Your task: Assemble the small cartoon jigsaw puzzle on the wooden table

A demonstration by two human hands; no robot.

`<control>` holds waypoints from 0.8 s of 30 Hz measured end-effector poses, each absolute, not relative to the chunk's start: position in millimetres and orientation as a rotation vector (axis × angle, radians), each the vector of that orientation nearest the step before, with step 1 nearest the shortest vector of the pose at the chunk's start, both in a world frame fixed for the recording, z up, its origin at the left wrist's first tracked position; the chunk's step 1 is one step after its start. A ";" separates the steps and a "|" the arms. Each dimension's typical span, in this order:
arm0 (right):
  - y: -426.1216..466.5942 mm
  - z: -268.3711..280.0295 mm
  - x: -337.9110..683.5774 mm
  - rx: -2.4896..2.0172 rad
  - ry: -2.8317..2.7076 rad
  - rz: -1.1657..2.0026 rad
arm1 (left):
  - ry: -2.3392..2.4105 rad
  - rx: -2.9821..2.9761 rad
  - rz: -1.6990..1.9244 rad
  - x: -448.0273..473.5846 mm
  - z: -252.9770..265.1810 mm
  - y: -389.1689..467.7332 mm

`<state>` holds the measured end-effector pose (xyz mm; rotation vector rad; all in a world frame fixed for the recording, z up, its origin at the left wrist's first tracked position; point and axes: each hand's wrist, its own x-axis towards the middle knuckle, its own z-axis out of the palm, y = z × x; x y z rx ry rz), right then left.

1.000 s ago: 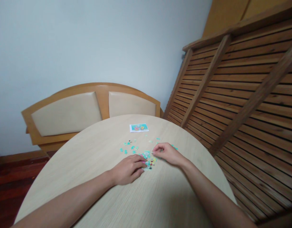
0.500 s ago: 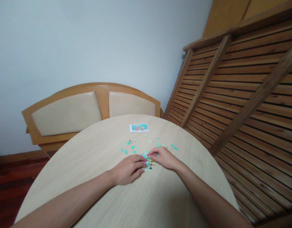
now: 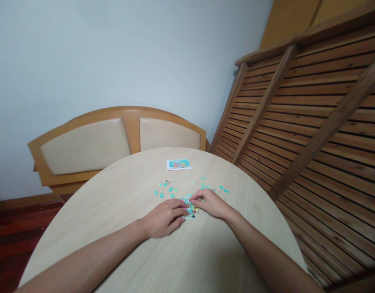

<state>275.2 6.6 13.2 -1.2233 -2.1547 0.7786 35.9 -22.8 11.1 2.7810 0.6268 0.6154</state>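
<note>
The round tabletop [image 3: 181, 260] is curving away on both sides, its far edge running in front of the headboard [image 3: 130, 126] and its right edge passing close to the slatted panel [image 3: 312, 101]. Both hands are working well inside those edges, with broad room lying to the left, to the right and on the near side. The puzzle [image 3: 191, 211] is lying flat between the hands, partly covered, showing turquoise, yellow, pink and white. The left hand [image 3: 166, 217] is resting palm down, fingers slightly spread, its fingertips touching the puzzle's left side. The right hand [image 3: 210, 202] is holding thumb and forefinger narrow over the upper right part; whether a piece is sitting between them, I cannot tell. Loose pieces [image 3: 162, 195], mostly turquoise, are lying scattered beyond, and a picture card [image 3: 179, 164] is lying farther off.
</note>
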 end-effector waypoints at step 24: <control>4.2 20.8 281.2 -1.199 -2.292 0.601 | 0.620 2.770 0.617 35.8 13.3 -24.1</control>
